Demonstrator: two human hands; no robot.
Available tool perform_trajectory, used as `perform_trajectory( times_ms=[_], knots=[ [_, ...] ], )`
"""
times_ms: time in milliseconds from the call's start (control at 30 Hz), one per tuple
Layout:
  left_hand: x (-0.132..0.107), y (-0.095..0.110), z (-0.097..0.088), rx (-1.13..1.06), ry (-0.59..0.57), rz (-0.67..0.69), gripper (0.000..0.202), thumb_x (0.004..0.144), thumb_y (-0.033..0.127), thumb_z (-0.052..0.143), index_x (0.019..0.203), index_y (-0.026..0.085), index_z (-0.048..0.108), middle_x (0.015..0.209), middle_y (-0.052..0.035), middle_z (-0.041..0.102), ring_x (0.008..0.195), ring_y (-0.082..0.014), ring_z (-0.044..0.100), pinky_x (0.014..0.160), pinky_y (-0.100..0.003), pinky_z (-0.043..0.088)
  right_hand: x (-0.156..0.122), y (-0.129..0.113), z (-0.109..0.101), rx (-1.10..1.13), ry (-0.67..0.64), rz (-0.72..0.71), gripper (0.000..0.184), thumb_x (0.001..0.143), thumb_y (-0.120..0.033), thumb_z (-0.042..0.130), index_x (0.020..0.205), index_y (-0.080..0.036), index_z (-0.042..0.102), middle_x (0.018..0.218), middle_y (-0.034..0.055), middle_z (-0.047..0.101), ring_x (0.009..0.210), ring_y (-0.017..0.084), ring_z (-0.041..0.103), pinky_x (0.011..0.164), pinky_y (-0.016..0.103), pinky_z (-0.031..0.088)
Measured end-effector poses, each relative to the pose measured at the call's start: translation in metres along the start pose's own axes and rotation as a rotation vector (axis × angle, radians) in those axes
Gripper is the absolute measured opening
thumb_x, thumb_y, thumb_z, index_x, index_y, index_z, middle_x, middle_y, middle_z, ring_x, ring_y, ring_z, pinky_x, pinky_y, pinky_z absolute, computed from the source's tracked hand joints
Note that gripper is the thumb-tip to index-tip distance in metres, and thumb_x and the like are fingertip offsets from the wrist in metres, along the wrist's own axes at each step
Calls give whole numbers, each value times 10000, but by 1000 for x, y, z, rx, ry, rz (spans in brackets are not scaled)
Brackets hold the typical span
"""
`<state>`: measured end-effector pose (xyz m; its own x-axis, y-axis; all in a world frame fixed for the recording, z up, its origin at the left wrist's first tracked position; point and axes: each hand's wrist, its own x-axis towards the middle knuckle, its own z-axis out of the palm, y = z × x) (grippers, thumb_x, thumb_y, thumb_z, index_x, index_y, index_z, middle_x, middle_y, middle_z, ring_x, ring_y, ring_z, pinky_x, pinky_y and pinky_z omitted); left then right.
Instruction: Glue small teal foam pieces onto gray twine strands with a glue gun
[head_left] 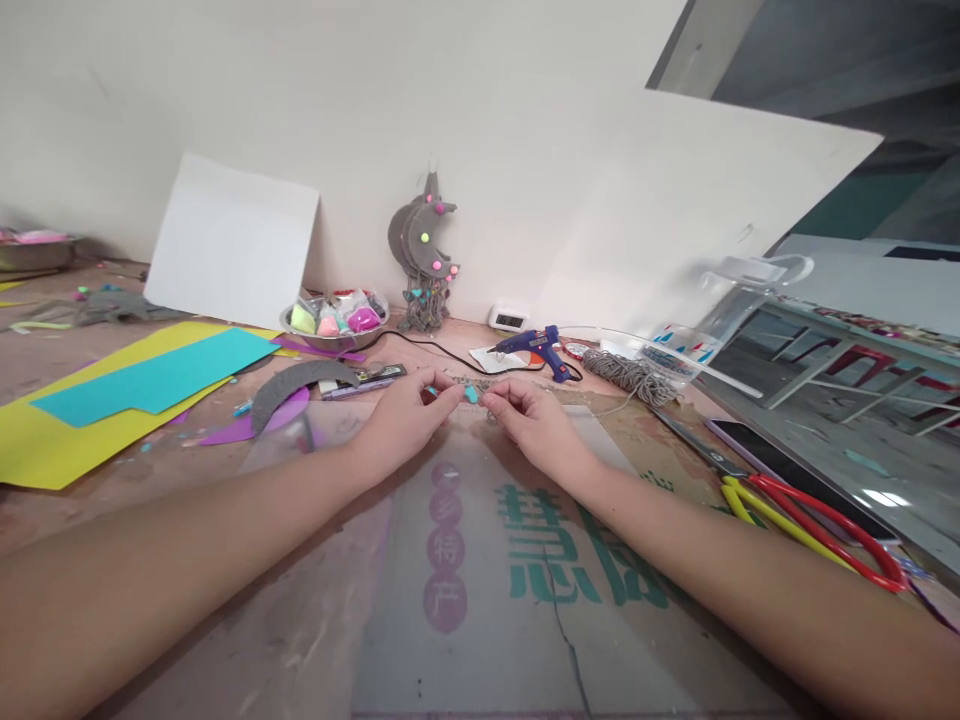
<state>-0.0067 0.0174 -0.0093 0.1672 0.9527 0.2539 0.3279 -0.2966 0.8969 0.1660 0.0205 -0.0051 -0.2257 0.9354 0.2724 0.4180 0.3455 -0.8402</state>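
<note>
Between my two hands, above the plastic-covered board, is a small teal piece (471, 394) with what looks like grey yarn beside it. My left hand (409, 415) is closed in a pinch at its left side, and another bit of teal shows among those fingers. Thumb and forefinger of my right hand (534, 425) pinch together at its right edge, on what seems to be grey yarn. The fingers partly hide both ends. Against the wall hangs a grey moon ornament (420, 240) with coloured balls and dangling strands carrying small coloured pieces.
A blue glue gun (540, 347), a grey yarn bundle (626, 375) and a small clock (510, 318) stand behind my hands. Large scissors (817, 520) and a phone (795, 475) lie right. Left are yellow sheets (67, 445), a teal sheet (165, 375), a grey crescent (289, 385) and a bowl (337, 338).
</note>
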Motion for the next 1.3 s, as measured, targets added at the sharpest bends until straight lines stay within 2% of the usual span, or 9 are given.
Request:
perform_trajectory(
  times_ms=[300,567,733,933,1167,1300],
  knots=[
    [-3,6,-2,90,-11,-11,199,793,359,481,734,175,533,623,37,551,541,-96,467,552,-225,351,1,5,-1,-66,6,-64,215,808,-364,508,746,-165,559,628,-32,463,557,89,383,554,224,326],
    [-2,3,-1,76,-78,-6,224,804,388,471,747,181,537,597,40,552,499,-90,445,530,-218,349,-1,3,0,-17,-14,-15,229,798,-384,513,757,-166,567,574,-42,438,492,77,348,501,220,300],
    [-1,2,-2,53,-75,22,259,811,409,457,770,177,565,577,37,528,506,-94,440,520,-216,339,-2,3,0,67,-57,35,244,804,-405,517,761,-167,553,524,-65,372,452,64,309,454,212,255],
    [-1,1,-2,53,-102,36,299,814,437,448,780,173,586,601,32,521,548,-100,445,517,-211,326,-1,4,0,175,-80,90,274,802,-435,530,735,-170,513,536,-66,364,439,55,299,426,211,220],
    [-3,4,-2,71,-124,3,330,801,475,459,726,169,557,609,31,522,539,-99,439,505,-214,320,-1,3,0,164,-93,74,280,796,-440,538,756,-162,538,557,-59,383,446,52,311,429,207,240],
    [-1,2,-2,39,-106,18,345,808,482,442,699,167,533,596,34,487,539,-98,428,495,-211,313,-2,3,0,134,-100,52,300,823,-461,485,822,-169,552,598,-41,429,457,60,333,430,205,270]
  ],
)
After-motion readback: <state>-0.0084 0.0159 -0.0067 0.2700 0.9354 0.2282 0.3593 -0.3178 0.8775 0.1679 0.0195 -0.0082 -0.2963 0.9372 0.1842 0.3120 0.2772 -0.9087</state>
